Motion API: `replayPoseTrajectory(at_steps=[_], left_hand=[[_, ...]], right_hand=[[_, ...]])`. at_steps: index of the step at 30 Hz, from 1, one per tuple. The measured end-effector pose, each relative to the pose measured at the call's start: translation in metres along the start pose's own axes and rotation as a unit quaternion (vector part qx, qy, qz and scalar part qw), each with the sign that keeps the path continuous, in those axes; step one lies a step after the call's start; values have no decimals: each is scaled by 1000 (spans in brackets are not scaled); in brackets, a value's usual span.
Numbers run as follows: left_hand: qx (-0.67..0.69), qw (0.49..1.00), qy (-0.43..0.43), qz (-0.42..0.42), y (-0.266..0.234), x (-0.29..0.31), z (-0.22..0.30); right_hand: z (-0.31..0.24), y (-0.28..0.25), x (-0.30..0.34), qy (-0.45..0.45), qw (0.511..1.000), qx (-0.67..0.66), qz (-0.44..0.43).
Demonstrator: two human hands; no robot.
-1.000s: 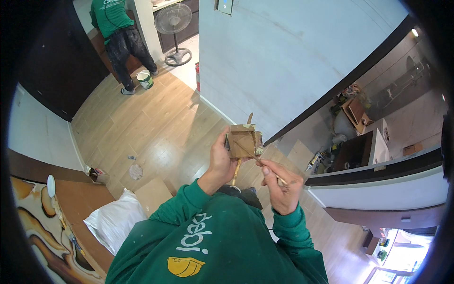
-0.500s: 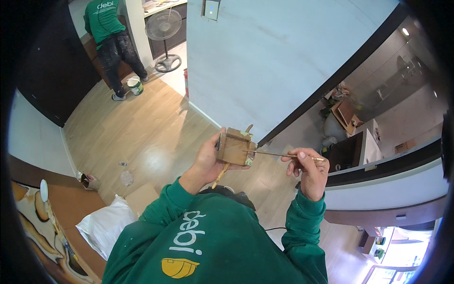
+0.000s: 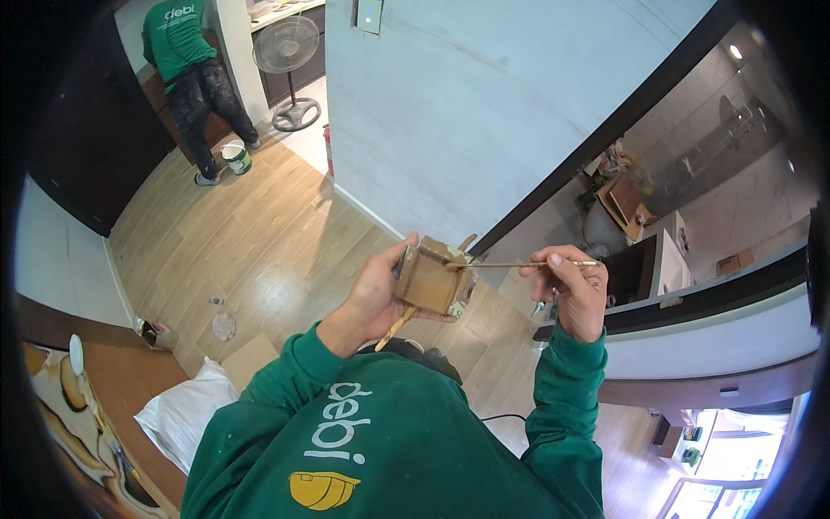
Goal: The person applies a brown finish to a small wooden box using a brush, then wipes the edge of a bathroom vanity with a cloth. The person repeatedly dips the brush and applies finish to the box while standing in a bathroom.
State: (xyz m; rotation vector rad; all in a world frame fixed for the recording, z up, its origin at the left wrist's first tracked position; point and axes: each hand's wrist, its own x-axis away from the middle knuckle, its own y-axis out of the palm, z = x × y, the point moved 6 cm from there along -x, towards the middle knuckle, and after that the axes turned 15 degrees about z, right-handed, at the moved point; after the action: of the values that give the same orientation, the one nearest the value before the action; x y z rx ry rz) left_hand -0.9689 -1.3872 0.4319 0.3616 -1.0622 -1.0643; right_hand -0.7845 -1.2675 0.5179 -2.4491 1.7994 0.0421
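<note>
At the far left lies a white sack [image 3: 177,413] on the wooden floor [image 3: 251,251], beside a flat piece of cardboard [image 3: 251,362]. In the upper left another person in a green shirt [image 3: 186,52] stands next to a small white bucket [image 3: 234,157], and a standing fan [image 3: 290,69] is near them.

In the middle, the left hand [image 3: 376,294] is raised in front of the grey wall [image 3: 484,121]. Its fingers are closed around a small brown box-like container [image 3: 432,279], with the thumb on the top edge. A thin wooden stick [image 3: 397,327] goes down from under the container, along the palm.

To the right, the right hand [image 3: 572,290] holds a slim brush [image 3: 519,264] between thumb and fingers, pinched narrow. The brush lies almost horizontal, and its tip reaches the top of the container. Both sleeves are green.
</note>
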Motion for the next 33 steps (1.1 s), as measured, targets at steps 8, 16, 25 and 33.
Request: replayPoseTrajectory(at_steps=[8, 16, 25, 33], left_hand=[[4, 1000, -12, 4, 5, -5, -3], [-9, 1000, 12, 19, 0, -7, -3], [9, 1000, -19, -7, 2, -13, -5], [12, 1000, -12, 7, 0, -14, -5]], right_hand=[[1, -11, -7, -5, 1000, -3, 2], [-1, -13, -7, -3, 1000, 1, 9], [0, -14, -6, -31, 1000, -4, -4], [7, -8, -12, -24, 999, 8, -22]])
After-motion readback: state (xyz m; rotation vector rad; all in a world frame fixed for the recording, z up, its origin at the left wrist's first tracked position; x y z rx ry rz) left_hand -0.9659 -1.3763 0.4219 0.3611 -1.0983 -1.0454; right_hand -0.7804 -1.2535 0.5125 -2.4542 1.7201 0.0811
